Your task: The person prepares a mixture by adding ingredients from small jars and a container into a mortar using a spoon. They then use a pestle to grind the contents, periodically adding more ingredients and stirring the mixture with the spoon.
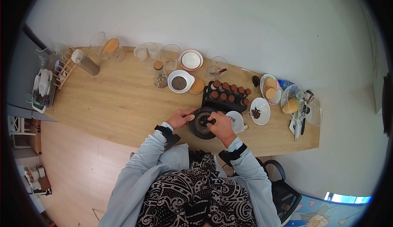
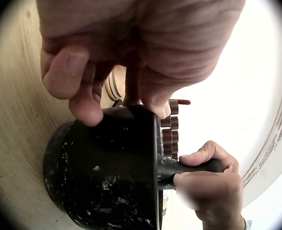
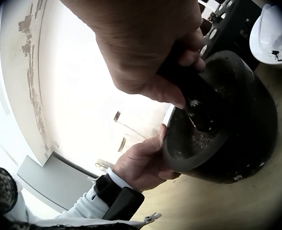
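A black stone mortar (image 1: 193,128) stands near the front edge of the wooden table. My left hand (image 1: 180,118) grips its left side, thumb at the rim and fingers against the outer wall. My right hand (image 1: 222,127) is wrapped round a black pestle (image 2: 168,171), whose lower end is down inside the mortar. Coarse ground brown bits (image 3: 202,140) lie at the bottom, partly hidden by the pestle in the right wrist view. Just right of the mortar is a white spouted bowl (image 1: 238,126) with a few dark remains in it.
Behind the mortar stands a black rack (image 1: 213,103) of brown-capped jars. A white bowl (image 1: 265,116) with dark pieces sits to the right, near a knife (image 1: 303,126). Farther back are a bowl of dark powder (image 1: 189,78), a corked jar (image 1: 160,80) and glass containers (image 1: 170,55).
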A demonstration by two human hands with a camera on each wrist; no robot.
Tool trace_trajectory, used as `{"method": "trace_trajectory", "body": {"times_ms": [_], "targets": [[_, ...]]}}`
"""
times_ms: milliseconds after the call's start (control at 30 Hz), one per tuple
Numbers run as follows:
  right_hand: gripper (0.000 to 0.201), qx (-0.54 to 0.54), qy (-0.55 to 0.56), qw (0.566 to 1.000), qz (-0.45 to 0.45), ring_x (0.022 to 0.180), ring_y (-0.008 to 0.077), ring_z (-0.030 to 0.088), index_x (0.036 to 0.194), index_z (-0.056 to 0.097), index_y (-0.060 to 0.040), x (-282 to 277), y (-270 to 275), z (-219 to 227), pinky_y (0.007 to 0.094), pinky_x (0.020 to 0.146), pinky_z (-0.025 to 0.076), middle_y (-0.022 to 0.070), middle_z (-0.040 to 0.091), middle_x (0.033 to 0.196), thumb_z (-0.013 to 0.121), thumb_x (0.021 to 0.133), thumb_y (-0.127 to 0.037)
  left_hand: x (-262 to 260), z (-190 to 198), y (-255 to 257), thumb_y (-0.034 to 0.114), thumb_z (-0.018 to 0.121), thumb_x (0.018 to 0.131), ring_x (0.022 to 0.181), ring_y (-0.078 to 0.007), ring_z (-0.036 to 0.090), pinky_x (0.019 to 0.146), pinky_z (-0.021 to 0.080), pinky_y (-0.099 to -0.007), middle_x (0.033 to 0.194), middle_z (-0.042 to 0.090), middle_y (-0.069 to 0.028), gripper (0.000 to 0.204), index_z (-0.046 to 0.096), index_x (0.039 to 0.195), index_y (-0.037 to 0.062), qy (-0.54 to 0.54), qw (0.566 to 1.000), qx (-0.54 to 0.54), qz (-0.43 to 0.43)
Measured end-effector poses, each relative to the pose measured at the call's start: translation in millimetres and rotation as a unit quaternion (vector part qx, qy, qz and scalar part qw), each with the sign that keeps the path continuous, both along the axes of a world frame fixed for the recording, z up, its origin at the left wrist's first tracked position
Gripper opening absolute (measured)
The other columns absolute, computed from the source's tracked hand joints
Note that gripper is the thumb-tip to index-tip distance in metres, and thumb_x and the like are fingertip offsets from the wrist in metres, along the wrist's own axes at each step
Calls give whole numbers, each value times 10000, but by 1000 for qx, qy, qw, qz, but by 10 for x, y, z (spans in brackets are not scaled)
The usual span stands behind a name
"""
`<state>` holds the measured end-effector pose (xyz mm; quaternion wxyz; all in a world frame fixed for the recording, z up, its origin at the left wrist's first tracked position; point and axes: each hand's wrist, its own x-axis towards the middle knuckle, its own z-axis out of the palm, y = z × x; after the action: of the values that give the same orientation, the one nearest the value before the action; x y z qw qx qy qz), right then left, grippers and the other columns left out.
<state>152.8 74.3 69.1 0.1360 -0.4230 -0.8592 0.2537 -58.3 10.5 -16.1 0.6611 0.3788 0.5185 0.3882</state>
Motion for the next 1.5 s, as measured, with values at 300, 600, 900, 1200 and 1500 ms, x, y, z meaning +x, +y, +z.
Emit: {"method": "trace_trajectory", "body": {"times_ms": [300, 600, 900, 1200, 1500], "targets": [[479, 14, 29, 999, -40, 810, 383, 556, 988, 459, -40, 312, -167, -185, 457, 684, 460, 146, 508, 883, 794, 694, -216, -17, -26, 2, 276, 594, 941, 534, -43, 438, 478, 340, -200, 653, 507, 53, 454, 509, 1376, 176, -5, 1000, -3, -10], [516, -1, 11, 998, -64, 825, 399, 544, 990, 437, -30, 384, -206, -229, 458, 696, 462, 173, 490, 935, 800, 691, -242, -4, 35, -6, 275, 605, 933, 544, -53, 451, 513, 404, -217, 700, 552, 36, 463, 517, 1364, 133, -5, 1000, -17, 2], [340, 21, 77, 993, -89, 781, 360, 597, 912, 579, -62, 262, -147, -158, 427, 676, 487, 128, 568, 896, 781, 685, -214, 2, 19, -9, 275, 603, 933, 528, -56, 457, 512, 414, -218, 721, 568, 37, 464, 516, 1365, 132, 11, 1000, -8, 3], [282, -46, 3, 999, -7, 789, 371, 616, 843, 623, -85, 296, 15, -54, 436, 692, 499, 144, 603, 854, 776, 635, -200, -23, -43, 6, 269, 614, 930, 528, -52, 474, 498, 407, -217, 719, 569, 47, 466, 518, 1364, 130, -8, 1000, -19, -8], [287, -58, 65, 996, 20, 766, 360, 613, 840, 640, -77, 334, 41, -169, 424, 684, 489, 134, 606, 821, 788, 625, -195, -25, -68, 14, 262, 583, 949, 543, -41, 471, 467, 303, -192, 676, 523, 48, 453, 510, 1369, 109, -8, 999, -39, -10]]}}
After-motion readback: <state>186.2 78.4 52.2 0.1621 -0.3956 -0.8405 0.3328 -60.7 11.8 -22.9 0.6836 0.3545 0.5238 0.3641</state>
